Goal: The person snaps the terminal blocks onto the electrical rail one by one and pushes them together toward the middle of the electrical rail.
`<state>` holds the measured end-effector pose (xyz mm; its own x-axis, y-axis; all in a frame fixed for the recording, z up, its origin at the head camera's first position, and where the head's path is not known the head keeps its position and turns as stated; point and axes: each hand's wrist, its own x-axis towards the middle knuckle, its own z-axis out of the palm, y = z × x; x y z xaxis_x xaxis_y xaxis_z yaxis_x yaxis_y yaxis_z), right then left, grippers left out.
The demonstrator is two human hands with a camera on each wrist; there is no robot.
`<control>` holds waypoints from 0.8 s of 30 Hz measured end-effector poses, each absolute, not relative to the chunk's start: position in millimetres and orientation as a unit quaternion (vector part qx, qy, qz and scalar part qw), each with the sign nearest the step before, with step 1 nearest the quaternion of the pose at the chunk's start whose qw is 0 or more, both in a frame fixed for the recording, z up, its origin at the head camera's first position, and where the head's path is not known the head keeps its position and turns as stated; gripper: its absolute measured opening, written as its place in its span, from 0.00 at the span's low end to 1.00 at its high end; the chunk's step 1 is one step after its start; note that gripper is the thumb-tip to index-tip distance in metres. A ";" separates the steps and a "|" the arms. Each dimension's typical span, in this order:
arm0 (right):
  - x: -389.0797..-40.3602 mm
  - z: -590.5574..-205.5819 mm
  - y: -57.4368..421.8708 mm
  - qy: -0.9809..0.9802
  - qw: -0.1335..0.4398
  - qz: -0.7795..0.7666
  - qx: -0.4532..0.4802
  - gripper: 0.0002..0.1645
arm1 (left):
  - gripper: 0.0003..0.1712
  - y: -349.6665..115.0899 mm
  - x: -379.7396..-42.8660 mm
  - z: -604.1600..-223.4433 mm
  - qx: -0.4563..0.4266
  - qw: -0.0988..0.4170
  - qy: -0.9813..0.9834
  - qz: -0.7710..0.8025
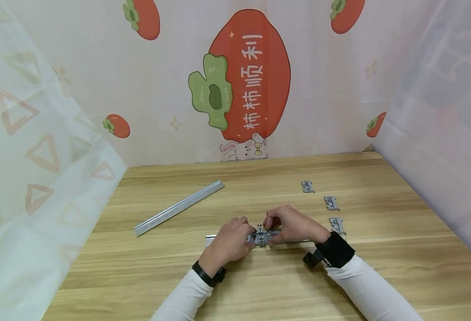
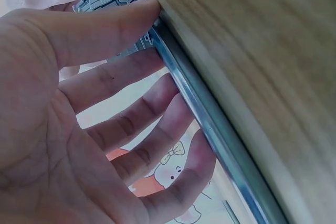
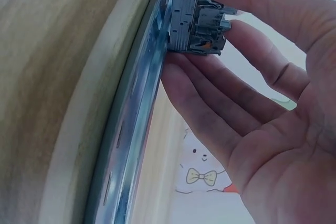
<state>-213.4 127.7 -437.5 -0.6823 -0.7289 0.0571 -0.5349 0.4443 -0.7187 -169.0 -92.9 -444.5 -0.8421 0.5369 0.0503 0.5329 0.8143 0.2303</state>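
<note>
A slotted metal DIN rail (image 3: 137,129) lies on the table in front of me, its left end (image 1: 210,239) showing in the head view. Several grey terminal blocks (image 1: 262,235) sit side by side across its middle. My left hand (image 1: 232,240) grips the rail just left of the blocks, thumb on the near edge and fingers (image 2: 173,114) along the far edge. From the other side, my right hand (image 1: 295,224) holds the terminal blocks (image 3: 197,19) between thumb and fingers. Its lower fingers touch the rail, and the thumb tip is cut off in the right wrist view.
Another DIN rail (image 1: 179,208) lies slanted at the back left of the wooden table (image 1: 147,276). Three loose terminal blocks are spread on the right: a far one (image 1: 307,187), a middle one (image 1: 331,203) and a near one (image 1: 337,225). Printed curtains (image 1: 159,89) surround the table.
</note>
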 end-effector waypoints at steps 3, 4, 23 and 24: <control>-211.9 -437.2 126.9 0.843 0.132 -0.366 -0.372 0.17 | 0.09 -92.1 -168.8 -445.1 0.284 0.007 0.952 0.114; -211.3 -437.1 126.5 0.844 0.132 -0.365 -0.369 0.17 | 0.09 -91.9 -168.7 -445.2 0.285 0.006 0.952 0.110; -206.2 -434.2 122.3 0.871 0.094 -0.325 -0.355 0.19 | 0.06 -87.4 -164.4 -442.8 0.275 -0.001 0.958 0.078; -205.9 -434.2 122.2 0.873 0.095 -0.324 -0.353 0.19 | 0.06 -87.2 -164.3 -442.8 0.275 -0.001 0.958 0.078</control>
<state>-205.9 122.2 -434.2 -0.7328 -0.6775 0.0628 -0.5544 0.5411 -0.6323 -164.3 -87.2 -442.8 -0.8489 0.5267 0.0445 0.5269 0.8367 0.1494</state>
